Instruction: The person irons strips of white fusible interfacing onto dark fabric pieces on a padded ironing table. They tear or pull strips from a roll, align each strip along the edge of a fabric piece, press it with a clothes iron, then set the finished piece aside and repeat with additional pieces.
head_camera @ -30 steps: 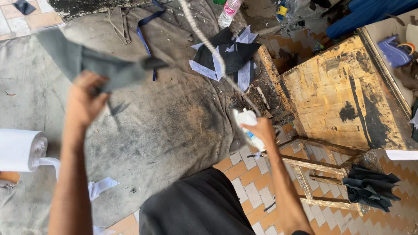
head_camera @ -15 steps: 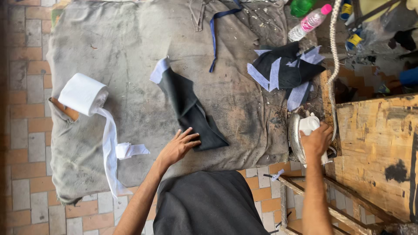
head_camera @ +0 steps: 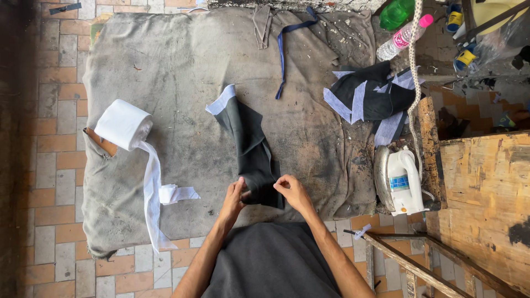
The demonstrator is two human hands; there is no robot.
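Right hand (head_camera: pixel 294 190) left iron (head_camera: pixel 402 181) | both hands pinch dark cloth (head_camera: pixel 251 149), left hand (head_camera: pixel 234 196) too | bottle (head_camera: pixel 401 37) capped

Matt dark cloth piece (head_camera: pixel 251 149), stained cloth mat (head_camera: pixel 182 66)

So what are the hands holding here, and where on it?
Both the left hand and right hand pinch the near end of the dark fabric piece, which lies on the grey cloth.
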